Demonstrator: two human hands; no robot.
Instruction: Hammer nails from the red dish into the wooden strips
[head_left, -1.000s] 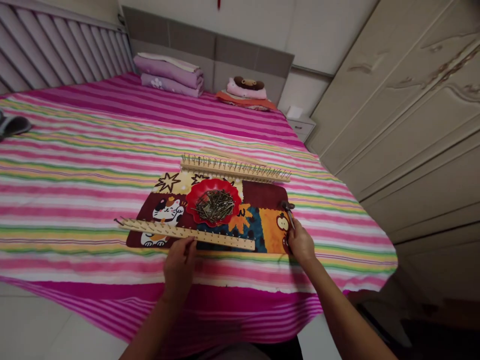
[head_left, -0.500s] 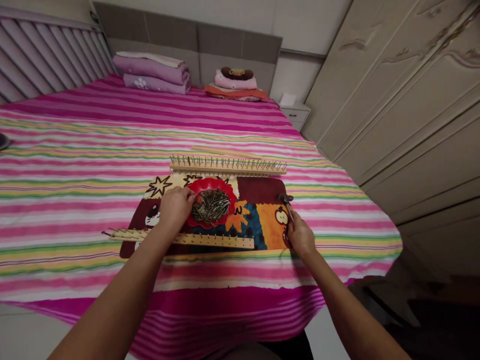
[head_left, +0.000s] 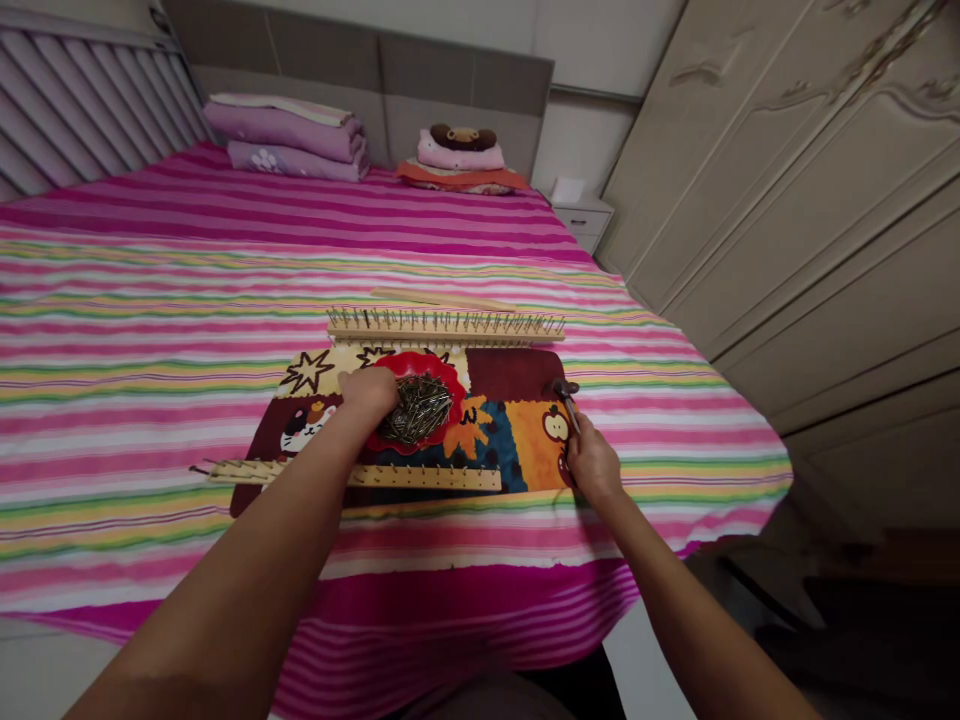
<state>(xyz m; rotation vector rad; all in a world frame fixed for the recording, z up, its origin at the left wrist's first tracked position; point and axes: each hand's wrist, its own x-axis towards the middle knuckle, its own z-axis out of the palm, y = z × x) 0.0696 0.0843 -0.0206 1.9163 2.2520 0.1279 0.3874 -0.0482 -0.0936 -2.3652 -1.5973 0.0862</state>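
My left hand reaches over the left side of a red scalloped bowl. Its fingertips are hidden at the heap of nails inside, so I cannot tell what they hold. My right hand is closed round the handle of a hammer, its head pointing away from me at the mat's right edge. In front of the bowl lies a wooden strip with a row of nails in it, passing behind my left forearm. Beyond the bowl, a second wooden strip bristles with upright nails.
A patterned mat lies under the bowl on the striped bed. A thin bare wooden strip rests farther back. Folded purple bedding and a smaller stack sit by the headboard. A wardrobe stands at the right.
My left hand has moved right and farther into the bowl, from its left rim to over the nails. My right hand keeps the hammer in nearly the same place. The view has shifted slightly.
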